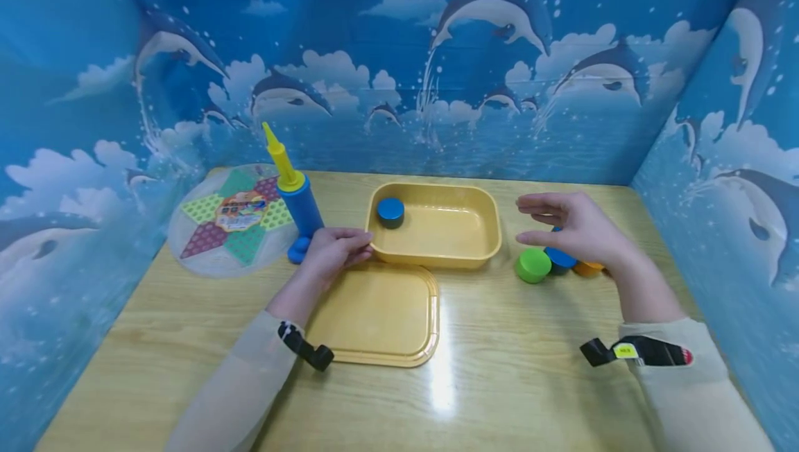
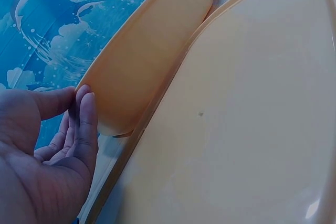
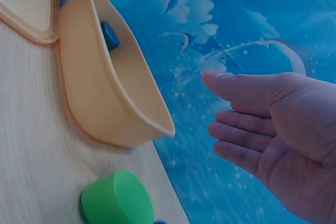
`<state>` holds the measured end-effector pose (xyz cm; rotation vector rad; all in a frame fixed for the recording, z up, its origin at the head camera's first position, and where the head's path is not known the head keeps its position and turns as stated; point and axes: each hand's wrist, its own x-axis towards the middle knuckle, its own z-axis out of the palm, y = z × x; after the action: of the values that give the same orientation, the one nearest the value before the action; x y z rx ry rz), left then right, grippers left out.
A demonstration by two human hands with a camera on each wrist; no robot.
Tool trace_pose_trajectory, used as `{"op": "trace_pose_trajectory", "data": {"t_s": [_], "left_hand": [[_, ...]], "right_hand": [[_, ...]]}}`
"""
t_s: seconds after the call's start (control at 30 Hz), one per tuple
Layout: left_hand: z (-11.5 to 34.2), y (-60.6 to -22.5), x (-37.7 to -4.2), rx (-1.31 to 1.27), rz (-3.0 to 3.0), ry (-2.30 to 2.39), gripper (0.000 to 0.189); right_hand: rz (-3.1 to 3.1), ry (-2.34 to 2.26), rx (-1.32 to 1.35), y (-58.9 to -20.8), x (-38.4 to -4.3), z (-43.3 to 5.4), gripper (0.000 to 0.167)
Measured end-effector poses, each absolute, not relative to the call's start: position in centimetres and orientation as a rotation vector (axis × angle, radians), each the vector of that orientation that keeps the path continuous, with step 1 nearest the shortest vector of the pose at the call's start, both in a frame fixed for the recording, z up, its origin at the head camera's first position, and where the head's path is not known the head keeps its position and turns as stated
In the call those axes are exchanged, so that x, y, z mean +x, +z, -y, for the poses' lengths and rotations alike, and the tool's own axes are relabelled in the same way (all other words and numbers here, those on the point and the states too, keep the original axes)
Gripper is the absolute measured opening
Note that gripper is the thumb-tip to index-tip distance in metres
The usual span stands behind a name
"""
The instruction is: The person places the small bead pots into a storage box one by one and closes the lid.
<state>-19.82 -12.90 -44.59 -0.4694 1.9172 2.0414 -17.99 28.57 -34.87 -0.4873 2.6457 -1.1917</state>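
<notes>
A shallow yellow plastic box [image 1: 437, 258] stands upright on the table, with a round blue-lidded tub [image 1: 390, 212] inside near its left end. My left hand [image 1: 337, 252] pinches the rim at the box's left front corner between thumb and fingertips, as the left wrist view shows. Off the box's right end hovers my right hand [image 1: 574, 223], fingers stretched out, thumb apart, nothing between them. Below it on the table sit a green tub [image 1: 533, 265], a blue tub [image 1: 560, 260] and an orange tub [image 1: 588, 269], partly hidden by the hand and wrist.
A yellow lid [image 1: 381, 313] lies flat in front of the box, partly under my left forearm. To the left stands a blue hand pump [image 1: 302, 206] with a yellow nozzle, beside a clear round sheet [image 1: 231, 230] with a coloured star. Dolphin-print backdrop [image 1: 399, 91] encloses the wooden table.
</notes>
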Motion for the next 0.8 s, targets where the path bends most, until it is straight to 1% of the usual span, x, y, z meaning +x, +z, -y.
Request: {"op": "trace_pose_trajectory", "data": {"t_s": [0.3, 0.5, 0.63, 0.8], "left_hand": [[13.0, -44.6, -19.7, -0.460, -1.920, 2.044, 0.028], [12.8, -44.5, -19.8, -0.474, -1.913, 2.040, 0.029], [12.9, -44.5, -19.8, -0.491, -1.919, 2.026, 0.028], [12.8, -44.5, -19.7, -0.497, -1.928, 2.017, 0.028]], "right_hand": [[-2.679, -1.227, -0.386, -36.1, -16.7, -32.2, 0.068], [-2.773, -1.204, -0.206, -36.7, -16.1, -35.3, 0.067], [-2.799, -1.204, -0.110, -37.1, -15.7, -37.3, 0.071], [-2.806, -1.197, -0.051, -37.6, -15.1, -39.5, 0.075]]}}
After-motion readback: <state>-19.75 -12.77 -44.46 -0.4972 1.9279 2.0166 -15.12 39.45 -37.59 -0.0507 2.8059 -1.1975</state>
